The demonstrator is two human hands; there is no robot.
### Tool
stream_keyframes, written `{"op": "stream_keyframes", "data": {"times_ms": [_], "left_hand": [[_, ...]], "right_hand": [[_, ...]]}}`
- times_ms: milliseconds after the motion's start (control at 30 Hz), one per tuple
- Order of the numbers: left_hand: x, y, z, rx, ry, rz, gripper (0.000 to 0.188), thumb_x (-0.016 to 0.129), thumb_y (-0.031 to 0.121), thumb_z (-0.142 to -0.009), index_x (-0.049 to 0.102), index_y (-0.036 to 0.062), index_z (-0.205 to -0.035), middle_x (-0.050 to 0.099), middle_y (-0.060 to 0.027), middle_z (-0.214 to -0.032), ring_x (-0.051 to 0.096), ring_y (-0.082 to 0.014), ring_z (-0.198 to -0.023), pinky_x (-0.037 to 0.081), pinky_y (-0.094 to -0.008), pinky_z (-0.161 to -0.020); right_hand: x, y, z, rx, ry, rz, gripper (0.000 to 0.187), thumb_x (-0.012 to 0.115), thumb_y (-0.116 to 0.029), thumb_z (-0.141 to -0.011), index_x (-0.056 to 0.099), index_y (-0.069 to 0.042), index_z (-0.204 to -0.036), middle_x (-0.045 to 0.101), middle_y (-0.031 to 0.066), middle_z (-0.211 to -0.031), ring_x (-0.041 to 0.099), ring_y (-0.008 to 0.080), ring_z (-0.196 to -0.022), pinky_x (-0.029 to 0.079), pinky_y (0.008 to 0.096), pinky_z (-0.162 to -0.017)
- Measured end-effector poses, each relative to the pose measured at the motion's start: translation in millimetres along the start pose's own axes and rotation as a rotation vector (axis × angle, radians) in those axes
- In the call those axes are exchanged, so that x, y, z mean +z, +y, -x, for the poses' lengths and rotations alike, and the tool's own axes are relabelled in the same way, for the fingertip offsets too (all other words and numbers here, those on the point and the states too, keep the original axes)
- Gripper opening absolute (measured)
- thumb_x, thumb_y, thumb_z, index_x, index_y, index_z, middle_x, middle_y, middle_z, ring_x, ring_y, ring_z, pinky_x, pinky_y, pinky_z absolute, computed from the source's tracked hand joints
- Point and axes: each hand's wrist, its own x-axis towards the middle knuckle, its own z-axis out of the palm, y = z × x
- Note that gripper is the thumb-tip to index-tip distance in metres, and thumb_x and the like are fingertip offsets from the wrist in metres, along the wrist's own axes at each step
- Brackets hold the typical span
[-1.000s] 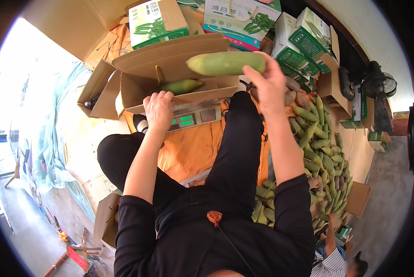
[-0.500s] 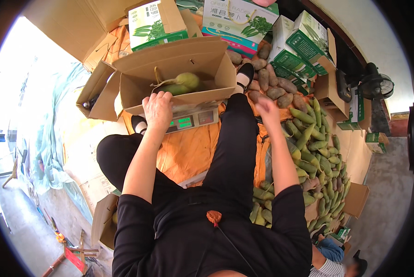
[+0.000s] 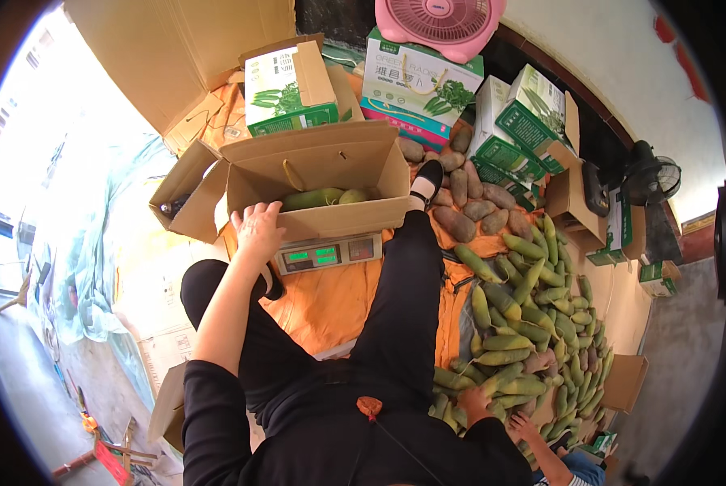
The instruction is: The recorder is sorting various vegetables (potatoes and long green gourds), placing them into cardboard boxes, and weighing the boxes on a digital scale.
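A cardboard box stands open on a digital scale with green lit displays. Inside lie a few green radishes, partly hidden by the box's near wall. My left hand has its fingers hooked over the near-left rim of the box. Down at the right, my right hand reaches into a large heap of green radishes and touches some there. Its fingertips are not plain to see. Beside it, another person's hand rests at the same heap.
Brownish-red tubers lie beyond the heap, near my right shoe. Printed cartons stand at the back, with a pink fan above. A black fan is at far right. Another open box adjoins the scale's left. Orange sheeting covers the floor.
My right hand has gone from beside my right knee down to the radish heap. My left hand stays on the box rim. The view has tilted up, and another person's hand now shows.
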Motion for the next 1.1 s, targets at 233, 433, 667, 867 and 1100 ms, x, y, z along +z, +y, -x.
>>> {"op": "stream_keyframes", "data": {"times_ms": [233, 433, 667, 867, 1100], "left_hand": [[-24, -12, 15, -0.022, -0.027, -0.084, 0.052, 0.073, 0.023, -0.071, 0.055, 0.0147, -0.119, 0.054, -0.0085, -0.116, 0.040, -0.0307, -0.121, 0.019, -0.0644, -0.103], [-49, -27, 23, -0.051, -0.113, -0.188, 0.054, 0.072, 0.023, -0.072, 0.055, 0.0161, -0.124, 0.036, -0.0115, -0.140, 0.017, -0.0348, -0.137, 0.017, -0.0666, -0.104], [-54, -63, 23, -0.149, -0.168, -0.162, 0.066, 0.075, 0.024, -0.072, 0.048, 0.0212, -0.132, 0.023, -0.0096, -0.149, 0.014, -0.0360, -0.139, 0.023, -0.0657, -0.102], [-13, -106, -5, -0.003, -0.154, 0.006, 0.066, 0.072, 0.021, -0.072, 0.045, 0.0151, -0.132, 0.051, -0.0140, -0.128, 0.042, -0.0343, -0.123, 0.036, -0.0461, -0.101], [-30, -113, 1, 0.044, -0.211, 0.139, 0.060, 0.061, 0.017, -0.081, 0.040, 0.0075, -0.136, 0.047, -0.0179, -0.134, 0.041, -0.0321, -0.127, 0.032, -0.0393, -0.105]], "right_hand": [[-5, -18, 33, 0.009, 0.178, -0.115, 0.050, 0.058, -0.035, -0.086, 0.049, -0.010, -0.129, 0.040, 0.0110, -0.138, 0.020, 0.0310, -0.137, 0.027, 0.0581, -0.099], [-19, -43, 22, 0.153, 0.090, -0.230, 0.053, 0.062, -0.041, -0.083, 0.052, -0.011, -0.126, 0.043, 0.0103, -0.136, 0.024, 0.0300, -0.135, 0.029, 0.0480, -0.103], [-12, -26, 19, 0.244, 0.182, -0.091, 0.055, 0.069, -0.037, -0.075, 0.055, -0.015, -0.124, 0.033, 0.0078, -0.143, 0.024, 0.0297, -0.134, 0.034, 0.0499, -0.097], [-24, -16, 40, 0.454, 0.471, -0.409, 0.049, 0.063, -0.023, -0.079, 0.050, -0.018, -0.126, 0.031, 0.0073, -0.145, 0.035, 0.0318, -0.128, 0.040, 0.0495, -0.092], [-42, -21, 9, 0.779, 0.486, -1.618, 0.069, 0.069, -0.010, -0.078, 0.028, -0.007, -0.133, 0.047, 0.0204, -0.124, 0.050, 0.0373, -0.108, 0.044, 0.0445, -0.089]]}}
